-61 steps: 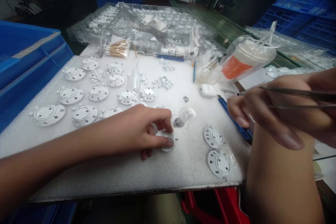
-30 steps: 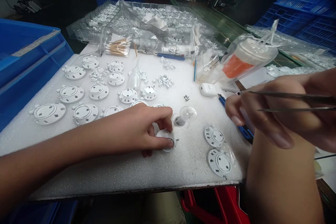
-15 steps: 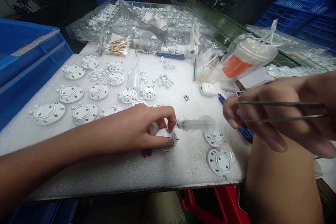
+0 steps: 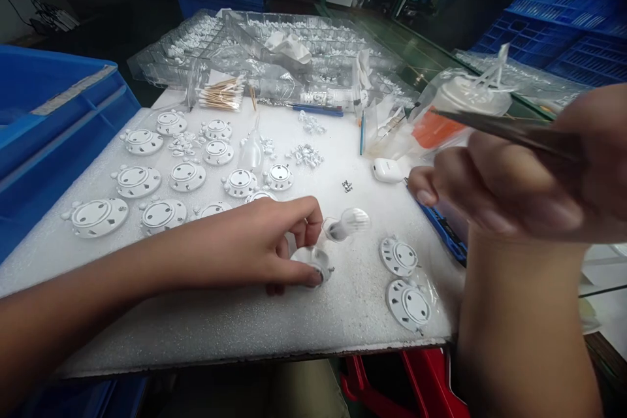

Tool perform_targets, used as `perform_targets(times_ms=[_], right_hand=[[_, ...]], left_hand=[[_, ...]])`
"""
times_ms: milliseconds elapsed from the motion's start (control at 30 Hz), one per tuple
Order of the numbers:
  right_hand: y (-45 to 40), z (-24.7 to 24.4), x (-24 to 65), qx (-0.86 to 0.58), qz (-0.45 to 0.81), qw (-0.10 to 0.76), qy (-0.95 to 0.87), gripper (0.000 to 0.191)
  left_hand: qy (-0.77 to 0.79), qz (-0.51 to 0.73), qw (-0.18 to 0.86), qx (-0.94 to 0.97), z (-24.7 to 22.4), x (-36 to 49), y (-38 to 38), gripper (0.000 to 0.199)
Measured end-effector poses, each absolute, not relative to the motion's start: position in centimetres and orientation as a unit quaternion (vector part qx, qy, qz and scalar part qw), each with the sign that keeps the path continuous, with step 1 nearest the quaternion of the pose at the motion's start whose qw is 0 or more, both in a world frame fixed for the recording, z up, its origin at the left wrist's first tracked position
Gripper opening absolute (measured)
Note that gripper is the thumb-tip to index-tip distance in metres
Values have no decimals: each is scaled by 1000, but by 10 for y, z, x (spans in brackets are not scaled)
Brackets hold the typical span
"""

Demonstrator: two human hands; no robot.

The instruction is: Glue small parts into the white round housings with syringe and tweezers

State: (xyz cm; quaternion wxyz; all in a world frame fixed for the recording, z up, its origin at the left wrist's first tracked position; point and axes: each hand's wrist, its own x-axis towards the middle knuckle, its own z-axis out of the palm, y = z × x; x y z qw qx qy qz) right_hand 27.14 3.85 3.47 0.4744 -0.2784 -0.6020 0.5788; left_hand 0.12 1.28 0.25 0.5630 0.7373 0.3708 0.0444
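Observation:
My left hand [image 4: 279, 241] is closed on a small white round part [image 4: 313, 262], its thumb and fingers holding the rim against the white foam sheet. A short metal bit sticks out at the part's right side. Just beyond lies a translucent, round-ended object [image 4: 353, 222], too blurred to name. My right hand [image 4: 509, 189], smeared by motion, is raised at the right with metal tweezers [image 4: 509, 127] in its grip. The tweezers point left and their arms look close together. Two white round parts with dark slots [image 4: 409, 304] lie between my hands, nearer the front edge.
Several similar white parts [image 4: 100, 217] fill the foam's left side. Behind are a squeeze bottle [image 4: 251, 151], cotton swabs [image 4: 223, 93], small metal pieces [image 4: 347, 187], a white case [image 4: 386, 170] and a bagged cup [image 4: 441, 127]. A blue crate [image 4: 53, 124] stands left; clear trays [image 4: 161, 55] lie behind.
My right hand has risen and turned, and the tweezers' arms, spread before, now appear close together. The translucent object shows farther left. My left hand keeps its hold on the white part.

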Motion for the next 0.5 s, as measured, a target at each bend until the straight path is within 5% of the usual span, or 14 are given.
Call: perform_targets(times_ms=[167, 333, 500], right_hand=[[37, 33, 228, -208, 575, 478, -630, 30], [20, 20, 209, -175, 537, 553, -612, 17], [-6, 17, 196, -177, 549, 519, -631, 32]], left_hand=[[312, 26, 574, 757, 31, -22, 23, 23], [378, 249, 592, 667, 61, -32, 10, 31], [428, 364, 485, 670, 61, -14, -14, 31]])
